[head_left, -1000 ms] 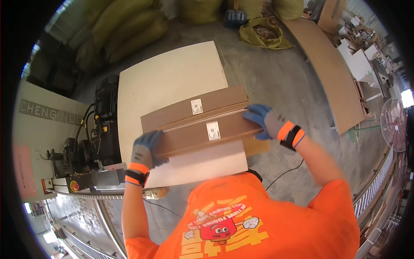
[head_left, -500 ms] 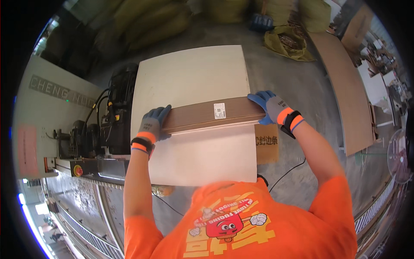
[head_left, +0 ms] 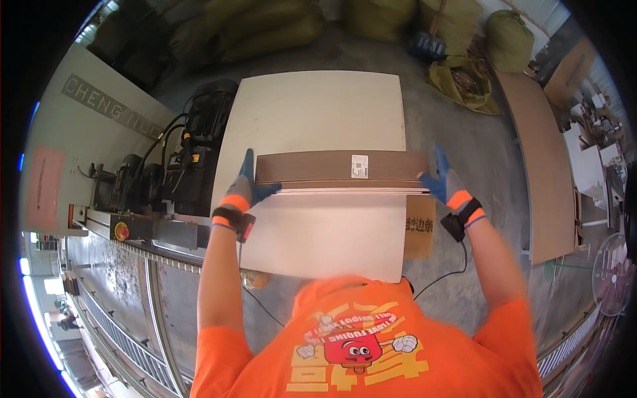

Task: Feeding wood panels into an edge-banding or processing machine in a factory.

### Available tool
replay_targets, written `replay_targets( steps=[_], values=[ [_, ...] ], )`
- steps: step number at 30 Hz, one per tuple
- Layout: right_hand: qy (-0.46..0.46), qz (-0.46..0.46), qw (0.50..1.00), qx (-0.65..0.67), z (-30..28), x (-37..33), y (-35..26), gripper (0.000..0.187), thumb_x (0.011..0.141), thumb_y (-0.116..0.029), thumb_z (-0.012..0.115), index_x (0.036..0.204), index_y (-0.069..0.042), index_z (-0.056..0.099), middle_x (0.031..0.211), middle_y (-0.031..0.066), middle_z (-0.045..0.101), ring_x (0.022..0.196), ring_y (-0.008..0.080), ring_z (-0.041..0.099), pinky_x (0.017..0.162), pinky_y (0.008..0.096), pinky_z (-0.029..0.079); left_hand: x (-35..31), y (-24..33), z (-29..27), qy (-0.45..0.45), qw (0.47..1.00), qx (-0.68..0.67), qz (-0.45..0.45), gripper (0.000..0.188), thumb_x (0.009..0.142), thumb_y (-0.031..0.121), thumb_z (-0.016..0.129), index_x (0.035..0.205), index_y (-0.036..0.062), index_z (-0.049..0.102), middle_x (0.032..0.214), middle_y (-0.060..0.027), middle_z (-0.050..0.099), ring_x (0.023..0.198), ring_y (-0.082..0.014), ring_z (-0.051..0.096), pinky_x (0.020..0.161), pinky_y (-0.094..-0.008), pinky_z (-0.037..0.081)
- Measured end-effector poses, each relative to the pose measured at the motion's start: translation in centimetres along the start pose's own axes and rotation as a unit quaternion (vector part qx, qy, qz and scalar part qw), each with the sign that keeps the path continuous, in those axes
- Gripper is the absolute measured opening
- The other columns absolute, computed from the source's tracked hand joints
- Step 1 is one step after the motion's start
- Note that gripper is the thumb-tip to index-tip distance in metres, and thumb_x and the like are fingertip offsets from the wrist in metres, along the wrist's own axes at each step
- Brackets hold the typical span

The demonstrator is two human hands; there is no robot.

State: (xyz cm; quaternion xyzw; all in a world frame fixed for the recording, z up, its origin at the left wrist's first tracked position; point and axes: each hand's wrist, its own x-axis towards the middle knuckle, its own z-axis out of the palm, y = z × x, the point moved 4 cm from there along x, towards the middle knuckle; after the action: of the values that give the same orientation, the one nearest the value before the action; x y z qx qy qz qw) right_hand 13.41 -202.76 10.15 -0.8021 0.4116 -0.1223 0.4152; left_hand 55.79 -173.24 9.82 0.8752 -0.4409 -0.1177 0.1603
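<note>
A low stack of narrow brown boards (head_left: 305, 169), with a white label (head_left: 359, 166) on its top face, lies crosswise on a large off-white panel (head_left: 318, 113). At its left end is my left hand (head_left: 249, 187) in a blue and grey glove, fingers stretched upward and thumb pointing along the front edge. My right hand (head_left: 443, 182), gloved alike, stands at the other end with fingers and thumb spread. Both hands are open, at or against the board ends; whether the palms press on them I cannot tell. The stack's right end reaches past the panel's edge.
Left of the panel stands a machine with black motors (head_left: 211, 119) and a red knob (head_left: 121, 231). A cardboard piece (head_left: 419, 229) shows under the panel's right side. Farther right are an open sack (head_left: 464, 86), a long brown board (head_left: 541, 172) and a fan (head_left: 610, 273).
Both hands have opened from their hold on the stack's ends, and the fingers now spread. The stack has turned from a slant to nearly level. The whole view has shifted slightly.
</note>
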Motion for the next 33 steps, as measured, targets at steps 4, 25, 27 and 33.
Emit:
replay_targets(
  steps=[4, 25, 27, 33],
  values=[
    [-0.069, 0.066, 0.99, 0.101, 2.4, 0.2, 4.1, 0.06, 0.101, -0.039, 0.05, 0.144, 0.003, 0.043, 0.128, 0.0236, 0.064, 0.12, 0.0337, 0.06, 0.104, 0.0375, 0.043, 0.0, -2.8, 3.5, -0.046, 0.912, -0.375, -0.159, 0.06, 0.095, 0.045, 0.057, 0.136, 0.0019, 0.054, 0.12, -0.0239, 0.067, 0.106, -0.0374, 0.066, 0.093, -0.0411, 0.051],
    [0.048, -0.324, 0.934, -0.145, 8.8, -7.8, -10.6, 0.051, 0.087, -0.02, 0.068, 0.132, -0.001, 0.054, 0.125, 0.0235, 0.06, 0.117, 0.0422, 0.055, 0.1, 0.048, 0.045, -18.6, 1.9, 4.7, 0.081, 0.97, -0.225, -0.049, 0.045, 0.092, 0.02, 0.067, 0.13, -0.0023, 0.059, 0.124, -0.0206, 0.067, 0.114, -0.0344, 0.065, 0.098, -0.0393, 0.051],
    [-0.042, -0.36, 0.924, -0.119, 12.7, -8.4, -13.9, 0.051, 0.084, -0.02, 0.069, 0.13, -0.003, 0.056, 0.122, 0.0227, 0.061, 0.113, 0.0425, 0.056, 0.099, 0.0495, 0.045, -22.7, 0.9, 6.2, 0.024, 0.979, -0.195, -0.055, 0.027, 0.096, 0.014, 0.059, 0.116, -0.0021, 0.067, 0.106, -0.0212, 0.071, 0.096, -0.0358, 0.068, 0.088, -0.0409, 0.054],
    [-0.139, -0.468, 0.865, -0.115, 21.7, -7.9, -21.3, 0.061, 0.08, -0.022, 0.074, 0.134, -0.003, 0.052, 0.131, 0.0234, 0.055, 0.12, 0.0416, 0.052, 0.103, 0.0494, 0.043, -29.2, 2.2, 6.9, 0.061, 0.961, -0.235, -0.129, 0.018, 0.093, 0.025, 0.058, 0.097, 0.0093, 0.067, 0.098, -0.0192, 0.07, 0.088, -0.0391, 0.067, 0.078, -0.0449, 0.053]
  ],
)
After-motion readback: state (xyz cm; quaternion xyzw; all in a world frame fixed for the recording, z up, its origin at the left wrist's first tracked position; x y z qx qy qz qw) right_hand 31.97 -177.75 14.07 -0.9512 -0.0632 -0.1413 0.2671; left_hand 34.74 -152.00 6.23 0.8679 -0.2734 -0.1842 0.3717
